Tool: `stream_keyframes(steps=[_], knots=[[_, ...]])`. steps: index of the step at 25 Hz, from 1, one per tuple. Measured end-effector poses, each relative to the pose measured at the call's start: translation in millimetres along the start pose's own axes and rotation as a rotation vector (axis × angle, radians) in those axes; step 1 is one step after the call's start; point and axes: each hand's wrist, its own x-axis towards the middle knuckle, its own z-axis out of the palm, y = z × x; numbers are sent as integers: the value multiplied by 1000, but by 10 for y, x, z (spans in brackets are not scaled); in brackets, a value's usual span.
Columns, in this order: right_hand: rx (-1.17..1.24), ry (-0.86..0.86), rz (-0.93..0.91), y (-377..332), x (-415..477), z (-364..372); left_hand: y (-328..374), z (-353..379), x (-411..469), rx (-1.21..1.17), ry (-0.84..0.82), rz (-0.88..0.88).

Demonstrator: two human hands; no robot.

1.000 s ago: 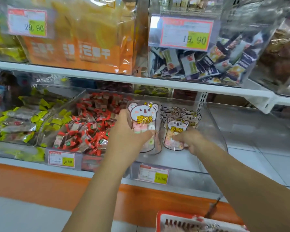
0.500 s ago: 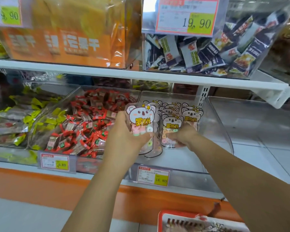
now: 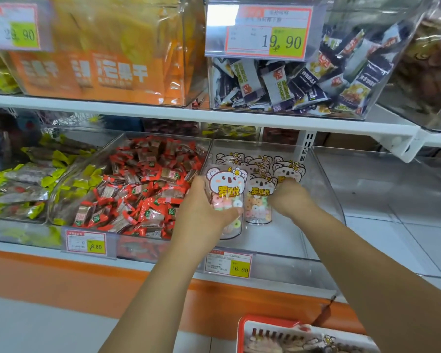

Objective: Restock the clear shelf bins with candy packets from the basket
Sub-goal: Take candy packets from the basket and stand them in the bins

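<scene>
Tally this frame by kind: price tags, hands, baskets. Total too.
price tags: 4 (29.90, 19.90, 8.80, 16.80)
hands: 2 (left hand, right hand, each on a koala packet)
basket: 1
Total: 7

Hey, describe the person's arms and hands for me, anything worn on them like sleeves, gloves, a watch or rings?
Both arms are bare from the bottom edge of the picture up to the hands, with no sleeve in view. The left hand and right hand wear no gloves. No watch, bracelet or band shows on either wrist. No rings are visible, though most fingers are hidden from this angle.
</scene>
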Motion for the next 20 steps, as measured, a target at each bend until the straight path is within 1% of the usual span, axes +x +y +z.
stream_keyframes(steps=[1, 2, 3, 4, 5, 6, 7, 9, 11, 13, 16, 20], knots=[[98, 37, -80, -31, -65, -92, 6, 19, 10, -1, -8, 1], [291, -3, -158, -56, -147, -180, 29, 43, 16, -3, -21, 3], [495, -143, -244, -102, -279, -286, 52, 79, 28, 1, -41, 2], [588, -297, -309, -157, -393, -376, 83, 126, 45, 3, -61, -2], [564, -403, -367, -164, -443, -425, 102, 177, 64, 3, -83, -12], [464, -421, -408, -158, -462, -480, 116, 237, 81, -4, -107, -30], [345, -364, -419, -144, -422, -533, 112, 293, 99, -13, -138, -58], [31, -195, -381, -102, -272, -683, 106, 375, 126, -36, -197, -137], [-289, -105, -301, -56, -98, -832, 92, 387, 168, -92, -204, -228], [-458, -85, -245, -14, 80, -882, 95, 368, 205, -154, -184, -303], [-637, -59, -212, 11, 263, -768, 60, 398, 265, -173, -181, -389], [-992, 109, -200, 4, 375, -564, 35, 448, 324, -170, -217, -447]])
